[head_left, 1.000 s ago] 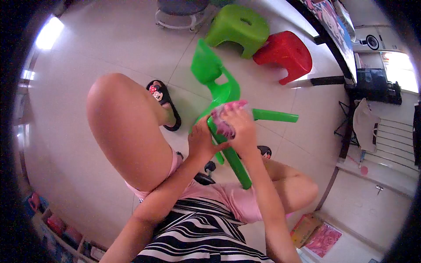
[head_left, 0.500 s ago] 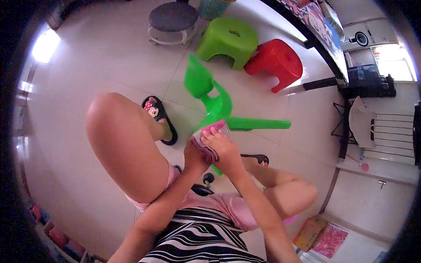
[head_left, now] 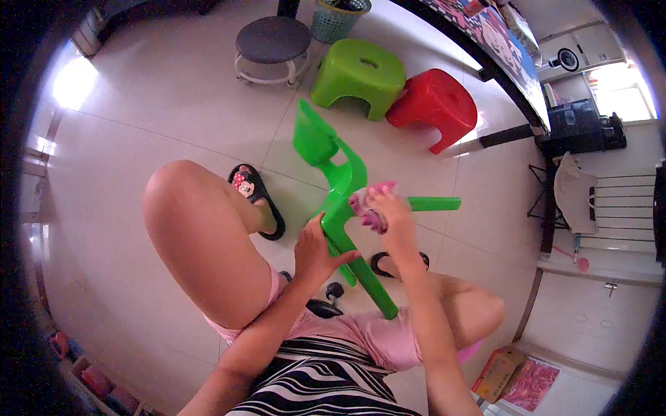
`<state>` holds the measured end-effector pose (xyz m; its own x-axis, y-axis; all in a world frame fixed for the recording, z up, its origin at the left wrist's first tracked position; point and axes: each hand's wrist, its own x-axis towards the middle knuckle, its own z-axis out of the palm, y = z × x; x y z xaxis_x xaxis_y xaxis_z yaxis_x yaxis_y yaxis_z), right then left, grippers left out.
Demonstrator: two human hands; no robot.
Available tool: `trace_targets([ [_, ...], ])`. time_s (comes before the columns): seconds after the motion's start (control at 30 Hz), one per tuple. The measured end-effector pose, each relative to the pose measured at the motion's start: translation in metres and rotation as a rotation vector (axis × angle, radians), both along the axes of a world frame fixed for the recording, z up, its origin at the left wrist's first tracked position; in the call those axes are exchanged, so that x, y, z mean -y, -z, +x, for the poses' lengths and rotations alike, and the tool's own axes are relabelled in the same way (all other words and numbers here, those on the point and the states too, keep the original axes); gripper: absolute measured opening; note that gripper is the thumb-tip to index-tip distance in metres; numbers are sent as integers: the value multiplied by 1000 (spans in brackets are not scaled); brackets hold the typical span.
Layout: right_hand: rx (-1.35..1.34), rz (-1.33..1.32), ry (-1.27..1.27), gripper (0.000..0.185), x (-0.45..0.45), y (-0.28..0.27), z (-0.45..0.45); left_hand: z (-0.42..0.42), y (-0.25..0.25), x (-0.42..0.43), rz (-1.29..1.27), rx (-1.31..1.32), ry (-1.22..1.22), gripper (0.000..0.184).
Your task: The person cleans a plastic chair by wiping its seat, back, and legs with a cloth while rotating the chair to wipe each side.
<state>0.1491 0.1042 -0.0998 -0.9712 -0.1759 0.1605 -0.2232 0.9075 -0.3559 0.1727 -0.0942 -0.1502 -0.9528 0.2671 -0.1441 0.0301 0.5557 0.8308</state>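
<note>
A small bright green plastic chair point(head_left: 354, 173) is tilted on its side between my knees, its legs sticking out to the right and toward me. My left hand point(head_left: 318, 251) grips it near the top of one leg, with the thumb lying across that leg. A crumpled pink and white cloth point(head_left: 374, 220) is bunched in my right hand point(head_left: 393, 209). That hand is over the chair, beside the curved part where a leg begins; whether the cloth touches the plastic I cannot tell.
Ahead stand a round grey stool point(head_left: 273, 40), a mesh bin point(head_left: 333, 24), a green stool point(head_left: 361, 76) and a red stool point(head_left: 437, 104). A table with a cartoon cover point(head_left: 496, 35) runs along the upper right. A cardboard box point(head_left: 498, 374) lies at lower right.
My hands were together on the cloth; now they are apart. The left has taken hold of the chair, and the right has moved rightward with the cloth. More of the chair's near leg shows.
</note>
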Motion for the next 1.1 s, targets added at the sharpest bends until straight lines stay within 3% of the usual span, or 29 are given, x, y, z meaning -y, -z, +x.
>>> trace_targets([
  [0.33, -38, 122, 103, 43, -3, -6, 2, -2, -14, -2, -20, 28, -29, 103],
  [0.6, 5, -9, 12, 47, 40, -6, 19, -2, -3, -3, -47, -15, -13, 106],
  [0.87, 74, -177, -61, 41, 61, -6, 43, -4, 18, -6, 29, 44, -7, 71],
  [1.0, 25, -186, -17, 41, 68, -8, 43, -8, -3, -3, -5, 23, 33, 71],
  [1.1, 11, -169, 7, 39, 71, -11, 43, -8, 19, -2, 30, -12, 69, 78],
])
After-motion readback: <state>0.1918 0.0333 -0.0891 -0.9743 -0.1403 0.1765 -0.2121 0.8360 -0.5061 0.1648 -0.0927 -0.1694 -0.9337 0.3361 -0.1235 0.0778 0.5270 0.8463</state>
